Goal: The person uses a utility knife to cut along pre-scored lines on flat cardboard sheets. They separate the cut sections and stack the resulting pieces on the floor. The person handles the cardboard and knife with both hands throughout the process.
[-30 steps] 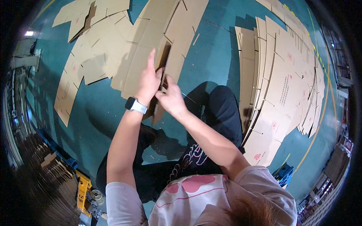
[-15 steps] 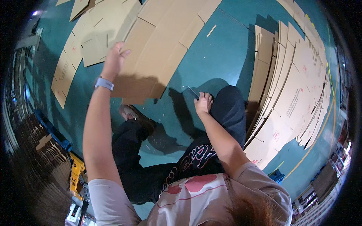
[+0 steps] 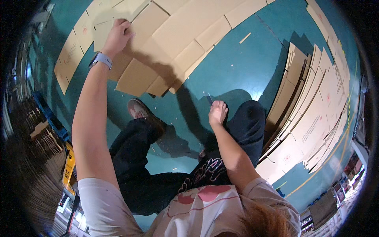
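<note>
My left hand (image 3: 117, 39), with a watch on its wrist, is at the left edge of a large flat cardboard sheet (image 3: 173, 43). Its fingers are curled in a grip on that edge, and the fingertips are partly hidden. Slots and crease lines run across the sheet, whose near flaps lie close to my left shoe. Beside my right knee, my right hand (image 3: 218, 112) is closed around a slim utility knife (image 3: 209, 98). The knife's thin tip points away from me, clear of the cardboard; its handle is mostly hidden in my fist.
More flat cardboard (image 3: 75, 51) lies on the green floor beyond my left hand. A stack of cardboard sheets (image 3: 308, 114) fans out on the right. One thin cardboard strip (image 3: 245, 38) is on the floor ahead. A yellow and blue cart part (image 3: 68, 168) stands at the left.
My left hand has moved farther away and slightly left. The cardboard sheet has shifted and now appears flatter, with its near flaps spread. My right hand still holds the knife, its tip turned more forward.
</note>
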Tool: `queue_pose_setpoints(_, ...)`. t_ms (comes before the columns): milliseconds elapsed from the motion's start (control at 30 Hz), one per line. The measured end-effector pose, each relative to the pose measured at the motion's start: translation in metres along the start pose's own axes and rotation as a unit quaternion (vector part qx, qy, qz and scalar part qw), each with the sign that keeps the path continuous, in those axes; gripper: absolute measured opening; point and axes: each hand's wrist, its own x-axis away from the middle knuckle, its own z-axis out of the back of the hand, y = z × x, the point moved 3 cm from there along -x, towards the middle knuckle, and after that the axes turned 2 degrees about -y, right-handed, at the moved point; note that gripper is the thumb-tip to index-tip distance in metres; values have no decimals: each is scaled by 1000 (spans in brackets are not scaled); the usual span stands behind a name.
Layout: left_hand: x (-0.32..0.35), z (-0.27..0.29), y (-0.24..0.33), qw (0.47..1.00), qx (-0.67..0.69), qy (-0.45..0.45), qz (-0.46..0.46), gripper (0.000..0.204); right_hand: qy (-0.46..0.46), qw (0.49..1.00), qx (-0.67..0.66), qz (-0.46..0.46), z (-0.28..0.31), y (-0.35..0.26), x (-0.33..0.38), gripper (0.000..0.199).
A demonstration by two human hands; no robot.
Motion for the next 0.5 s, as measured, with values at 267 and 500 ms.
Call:
queue_pose_setpoints(267,15,19,27,991,-64,85,-79,32,23,999,25,11,7,-3,1,27)
queue_pose_setpoints(500,53,75,62,999,-29,-6,-24,26,-32,998,47,-26,0,-5,-3,28)
